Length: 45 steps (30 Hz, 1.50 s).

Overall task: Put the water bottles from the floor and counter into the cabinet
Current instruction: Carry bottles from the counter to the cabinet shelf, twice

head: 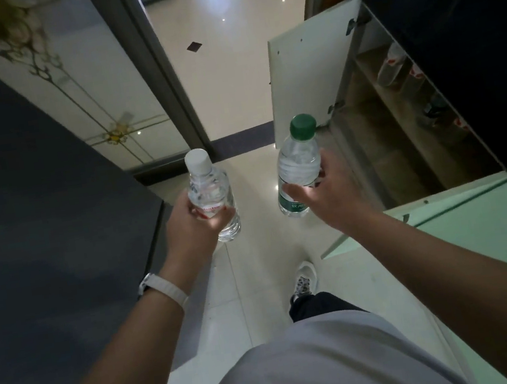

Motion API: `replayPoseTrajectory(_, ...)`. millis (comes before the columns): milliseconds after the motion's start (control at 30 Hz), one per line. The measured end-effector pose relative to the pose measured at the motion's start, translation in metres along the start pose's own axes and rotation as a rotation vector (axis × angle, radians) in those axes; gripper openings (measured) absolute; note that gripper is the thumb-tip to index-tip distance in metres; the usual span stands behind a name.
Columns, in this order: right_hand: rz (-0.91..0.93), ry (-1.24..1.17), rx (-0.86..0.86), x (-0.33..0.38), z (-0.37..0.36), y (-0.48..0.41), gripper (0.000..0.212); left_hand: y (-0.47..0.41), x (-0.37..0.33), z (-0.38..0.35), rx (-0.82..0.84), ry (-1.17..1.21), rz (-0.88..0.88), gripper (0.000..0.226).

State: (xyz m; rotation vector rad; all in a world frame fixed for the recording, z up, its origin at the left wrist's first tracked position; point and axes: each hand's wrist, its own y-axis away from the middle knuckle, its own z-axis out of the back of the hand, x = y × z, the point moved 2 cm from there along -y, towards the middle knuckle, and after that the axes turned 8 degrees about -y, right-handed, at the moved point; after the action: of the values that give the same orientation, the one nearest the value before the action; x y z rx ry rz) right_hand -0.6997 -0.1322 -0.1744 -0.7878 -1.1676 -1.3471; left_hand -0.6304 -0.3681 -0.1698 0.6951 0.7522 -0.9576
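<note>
Narrow tiled passage, bright ahead.
Glossy pale floor [259, 288] underfoot; beyond a grey door frame [171, 73], cream tiles [230, 81] with small dark diamond insets [194, 46]; at left, a frosted panel [84, 85] with gold scrollwork.

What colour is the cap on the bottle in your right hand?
Green, on the water bottle held by the right hand; head view.

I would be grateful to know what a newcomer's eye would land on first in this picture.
The two water bottles held up mid-frame stand out: the left hand grips the white-capped bottle, the right hand the green-capped bottle. At right, the cabinet under the dark counter stands open, with stored bottles already inside.
</note>
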Motion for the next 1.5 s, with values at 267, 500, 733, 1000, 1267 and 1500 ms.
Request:
replayPoseTrajectory(267,0.038,-0.092,-0.081,0.008,0.059,-0.09,0.055,-0.089,-0.071,-0.05,0.091,-0.005,-0.045,0.061)
replayPoseTrajectory(500,0.039,-0.181,-0.264,-0.006,0.124,-0.108,0.049,-0.128,-0.124,-0.107,0.253,-0.031,-0.125,0.063)
replayPoseTrajectory(733,-0.075,-0.23,-0.479,-0.02,0.173,-0.1,0.038,-0.154,-0.177,-0.162,0.397,-0.095,-0.261,0.062)
replayPoseTrajectory(1000,-0.227,-0.197,-0.688,-0.033,0.188,-0.102,0.052,-0.197,-0.202,-0.214,0.519,-0.143,-0.351,0.053)
replayPoseTrajectory(1267,-0.383,-0.177,-0.826,-0.022,0.156,-0.15,0.056,-0.29,-0.207,-0.239,0.717,-0.191,-0.377,0.058)
replayPoseTrajectory(1500,-0.474,-0.159,-0.909,-0.006,0.113,-0.21,0.057,-0.378,-0.209,-0.251,0.866,-0.176,-0.353,0.063)
